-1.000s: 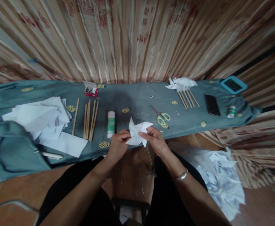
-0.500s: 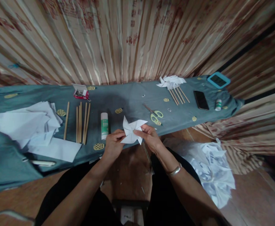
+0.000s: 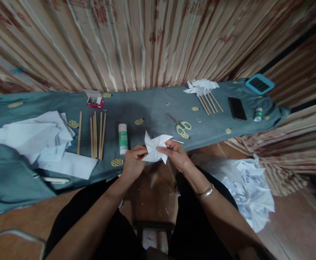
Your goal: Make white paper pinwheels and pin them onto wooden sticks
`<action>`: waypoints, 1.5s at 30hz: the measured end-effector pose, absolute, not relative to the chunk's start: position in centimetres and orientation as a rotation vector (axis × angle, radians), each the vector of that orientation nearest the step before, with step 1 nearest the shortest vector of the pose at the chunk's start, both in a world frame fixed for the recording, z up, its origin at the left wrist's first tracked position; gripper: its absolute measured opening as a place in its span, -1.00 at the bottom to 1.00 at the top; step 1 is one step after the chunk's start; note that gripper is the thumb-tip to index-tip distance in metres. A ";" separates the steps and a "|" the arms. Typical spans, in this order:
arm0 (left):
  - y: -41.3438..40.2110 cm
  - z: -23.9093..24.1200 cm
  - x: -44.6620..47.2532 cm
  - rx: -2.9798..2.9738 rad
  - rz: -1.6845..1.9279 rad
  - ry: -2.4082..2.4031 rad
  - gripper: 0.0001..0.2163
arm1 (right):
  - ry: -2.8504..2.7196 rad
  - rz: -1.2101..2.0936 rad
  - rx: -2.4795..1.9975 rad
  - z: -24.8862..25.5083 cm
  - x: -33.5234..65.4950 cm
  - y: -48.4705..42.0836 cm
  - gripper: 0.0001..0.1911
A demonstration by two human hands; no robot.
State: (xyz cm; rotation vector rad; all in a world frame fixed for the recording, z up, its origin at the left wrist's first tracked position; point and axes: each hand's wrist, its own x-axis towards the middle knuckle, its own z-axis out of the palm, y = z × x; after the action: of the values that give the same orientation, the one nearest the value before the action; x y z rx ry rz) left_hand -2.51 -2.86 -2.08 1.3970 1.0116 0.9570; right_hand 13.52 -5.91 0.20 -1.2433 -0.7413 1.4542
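A white paper pinwheel [image 3: 155, 147] is held between both hands just over the near edge of the blue-grey cloth [image 3: 152, 104]. My left hand [image 3: 133, 164] pinches its left side with closed fingers. My right hand [image 3: 175, 153] pinches its right side near the centre. A green-and-white glue stick [image 3: 123, 138] lies just left of my left hand. Yellow-handled scissors [image 3: 182, 126] lie beyond my right hand.
Several wooden sticks [image 3: 95, 134] and a heap of white paper [image 3: 35, 139] lie to the left. A small red box [image 3: 94, 101] sits at the back. Finished pinwheels on sticks [image 3: 202, 90], a phone [image 3: 237, 108] and a blue device [image 3: 259, 83] are at the right. Crumpled paper [image 3: 251, 191] lies on the floor.
The view has shifted a little. Both hands keep their hold on the pinwheel with only slight movement.
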 end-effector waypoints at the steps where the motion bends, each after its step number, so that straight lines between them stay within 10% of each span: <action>1: -2.9 -2.2 -2.6 1.404 0.954 1.009 -0.84 | -0.748 1.453 -1.251 0.2 13.5 -5.9 -0.68; 45: -2.7 -1.8 -1.7 1.392 0.994 1.028 -0.84 | -0.772 1.380 -1.325 0.6 13.7 -5.3 -0.67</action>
State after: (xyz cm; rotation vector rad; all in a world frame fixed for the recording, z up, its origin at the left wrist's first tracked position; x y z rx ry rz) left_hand -1.71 -2.73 -1.81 1.3918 1.0282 0.9938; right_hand 13.71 -5.33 0.63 -1.3247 -0.7715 1.3799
